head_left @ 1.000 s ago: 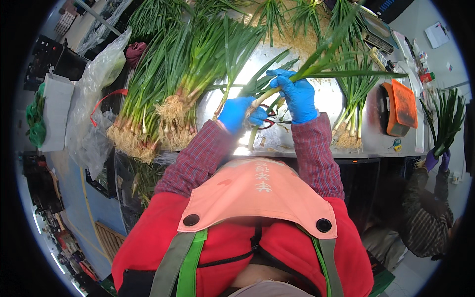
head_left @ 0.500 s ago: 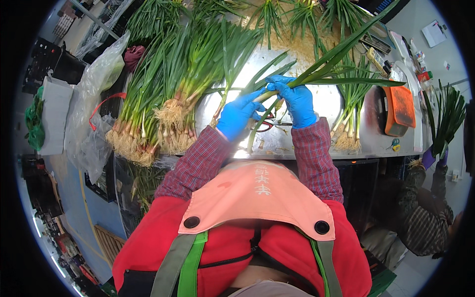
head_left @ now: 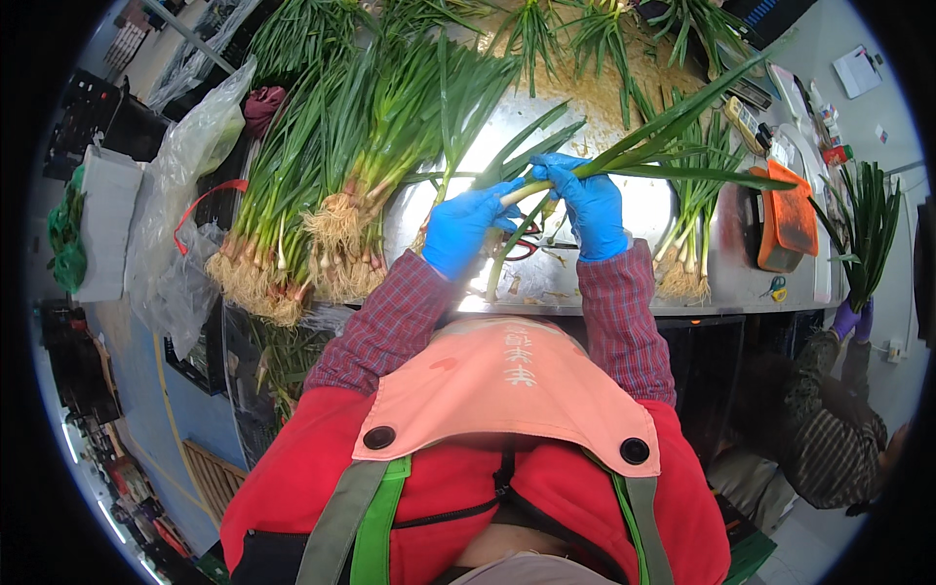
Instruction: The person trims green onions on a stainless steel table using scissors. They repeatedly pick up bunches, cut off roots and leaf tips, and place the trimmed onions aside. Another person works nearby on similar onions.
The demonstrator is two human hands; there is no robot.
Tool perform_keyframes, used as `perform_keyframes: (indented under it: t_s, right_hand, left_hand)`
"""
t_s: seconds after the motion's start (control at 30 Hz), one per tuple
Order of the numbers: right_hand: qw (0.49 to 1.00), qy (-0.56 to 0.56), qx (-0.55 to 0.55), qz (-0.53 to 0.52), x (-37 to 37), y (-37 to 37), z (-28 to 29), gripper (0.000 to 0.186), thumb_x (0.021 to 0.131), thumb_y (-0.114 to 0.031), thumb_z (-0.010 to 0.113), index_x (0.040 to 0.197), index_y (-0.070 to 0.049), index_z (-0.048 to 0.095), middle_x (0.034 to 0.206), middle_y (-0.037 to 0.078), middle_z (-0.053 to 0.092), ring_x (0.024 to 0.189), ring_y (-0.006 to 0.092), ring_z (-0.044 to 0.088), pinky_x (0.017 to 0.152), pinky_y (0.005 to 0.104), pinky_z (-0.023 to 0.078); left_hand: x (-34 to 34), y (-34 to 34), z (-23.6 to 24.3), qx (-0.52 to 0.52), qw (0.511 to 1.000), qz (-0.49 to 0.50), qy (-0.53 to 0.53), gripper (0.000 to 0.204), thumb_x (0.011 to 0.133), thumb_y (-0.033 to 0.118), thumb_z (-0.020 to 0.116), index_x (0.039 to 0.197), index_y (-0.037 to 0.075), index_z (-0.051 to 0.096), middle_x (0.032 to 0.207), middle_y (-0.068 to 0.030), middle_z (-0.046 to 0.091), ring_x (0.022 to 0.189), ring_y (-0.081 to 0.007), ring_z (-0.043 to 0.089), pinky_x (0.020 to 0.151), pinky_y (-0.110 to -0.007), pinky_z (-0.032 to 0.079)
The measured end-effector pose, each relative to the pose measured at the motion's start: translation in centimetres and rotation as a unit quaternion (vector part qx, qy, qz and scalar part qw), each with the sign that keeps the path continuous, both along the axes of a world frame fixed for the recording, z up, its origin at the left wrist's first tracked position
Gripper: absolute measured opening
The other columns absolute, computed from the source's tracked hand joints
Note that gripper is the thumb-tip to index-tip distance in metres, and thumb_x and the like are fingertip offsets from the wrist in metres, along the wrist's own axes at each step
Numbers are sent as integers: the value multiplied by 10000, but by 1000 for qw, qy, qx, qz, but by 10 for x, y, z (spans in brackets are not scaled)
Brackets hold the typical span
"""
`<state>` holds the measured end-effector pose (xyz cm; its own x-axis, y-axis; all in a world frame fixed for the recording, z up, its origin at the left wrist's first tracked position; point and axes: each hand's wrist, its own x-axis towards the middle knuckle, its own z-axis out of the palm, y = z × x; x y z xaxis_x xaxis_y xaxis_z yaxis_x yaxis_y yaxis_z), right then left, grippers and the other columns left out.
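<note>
A green garlic stalk [head_left: 636,146] lies slantwise across my two blue-gloved hands, its pale end to the left and its long leaves reaching up to the right. My right hand [head_left: 588,210] is closed round the stalk where white turns to green. At the pale end, the fingers of my left hand [head_left: 458,232] are pinched together; glare and blur hide some of them. Below my hands, a loose leaf strip [head_left: 505,255] and red-handled scissors [head_left: 524,250] lie on the metal table [head_left: 639,210].
Heaps of rooted green garlic [head_left: 336,219] cover the table's left side. A smaller bunch [head_left: 687,234] lies right, before an orange scale [head_left: 788,219] and small scissors [head_left: 777,288]. Clear plastic [head_left: 180,205] hangs at the left. At far right, another person's purple-gloved hands [head_left: 851,320] hold a bunch.
The stalk in my hands has shifted slightly, its leaf tips dipping lower. My left hand has barely moved. The other person's bunch at the right has shifted a little left.
</note>
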<state>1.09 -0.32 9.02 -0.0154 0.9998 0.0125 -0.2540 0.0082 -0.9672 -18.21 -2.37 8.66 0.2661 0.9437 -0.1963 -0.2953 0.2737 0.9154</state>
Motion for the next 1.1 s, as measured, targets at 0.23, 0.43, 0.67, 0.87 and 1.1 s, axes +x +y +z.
perform_keyframes:
  t_s: [0.23, 0.43, 0.67, 0.87, 1.1]
  right_hand:
    - [999, -12, 19, 36, 2, -8, 6, 208, 918, -135, 665, 1036, 36, 682, 1025, 149, 708, 931, 206, 656, 808, 313, 504]
    - [998, -10, -30, -58, 8, -2, 3, 252, 923, -187, 666, 1033, 37, 698, 928, 104, 710, 800, 150, 634, 704, 240, 487]
    - [987, -66, -86, -116, 1, 3, -4, 233, 903, -229, 692, 962, -7, 729, 833, 30, 698, 691, 73, 547, 609, 202, 409]
    - [990, -58, -44, -123, -13, 6, -7, 242, 868, -265, 734, 851, -23, 729, 751, 19, 682, 620, 65, 539, 563, 208, 399]
    - [991, -35, -47, -121, -25, 3, -15, 320, 879, -283, 735, 961, 18, 662, 861, 78, 688, 809, 122, 618, 749, 272, 496]
  left_hand:
    - [-13, 5, -29, -97, 992, -22, -81, 155, 890, 88, 604, 977, -28, 660, 831, -65, 631, 746, -139, 633, 666, -261, 535]
    - [-29, 17, -55, 158, 949, 5, 272, 240, 914, 246, 621, 1024, 36, 666, 798, -63, 669, 737, -182, 646, 699, -305, 514]
    - [-15, 6, -13, 313, 918, 11, 243, 565, 859, 128, 708, 1368, -15, 508, 1075, -79, 659, 910, -151, 624, 814, -283, 514]
    - [6, -10, 0, 35, 990, 36, 131, 328, 949, 180, 604, 1192, -37, 637, 921, -96, 709, 791, -124, 648, 727, -242, 501]
    - [-2, -6, -20, 34, 991, -102, 76, 423, 993, 266, 420, 1121, -54, 664, 993, -138, 718, 738, -149, 669, 688, -249, 517]
